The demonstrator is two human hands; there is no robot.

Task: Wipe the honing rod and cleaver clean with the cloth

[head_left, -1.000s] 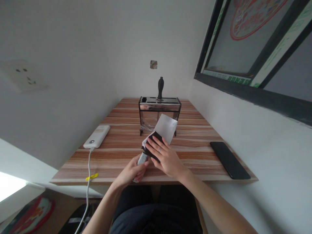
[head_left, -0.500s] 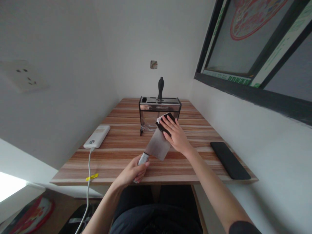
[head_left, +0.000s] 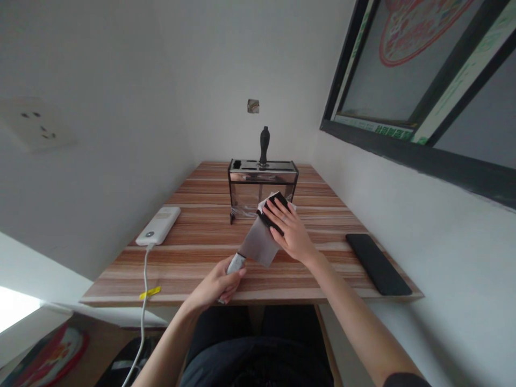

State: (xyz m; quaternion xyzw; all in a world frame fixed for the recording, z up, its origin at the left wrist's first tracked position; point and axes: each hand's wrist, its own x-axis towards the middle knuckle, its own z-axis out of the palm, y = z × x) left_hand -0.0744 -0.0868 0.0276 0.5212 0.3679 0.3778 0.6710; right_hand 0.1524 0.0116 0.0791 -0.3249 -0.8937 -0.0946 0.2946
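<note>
My left hand (head_left: 223, 279) is closed around the pale handle of a cleaver (head_left: 258, 244), near the table's front edge. The broad grey blade slants up and to the right, away from me. On the upper end of that blade lies a black-and-white pad (head_left: 276, 203), black on top with white, paper-like edges. My right hand (head_left: 291, 227) grips this pad against the blade, its fingers stretched across the black face. The blade's far end and the pad's underside are hidden. Behind the pad stands a clear-sided knife holder (head_left: 262, 174) with a black-handled tool upright in it.
The wood-grain table (head_left: 193, 231) runs back between white walls. A white power bank (head_left: 159, 226) with a white cable (head_left: 144, 301) lies on the left, near a yellow strip (head_left: 150, 293). At the right edge is a black phone (head_left: 377, 263). A dark-framed window (head_left: 382, 142) is above it.
My right hand and the pad have slid slightly down the blade, towards me. The left hand keeps its hold on the cleaver's handle, and the view has shifted a little.
</note>
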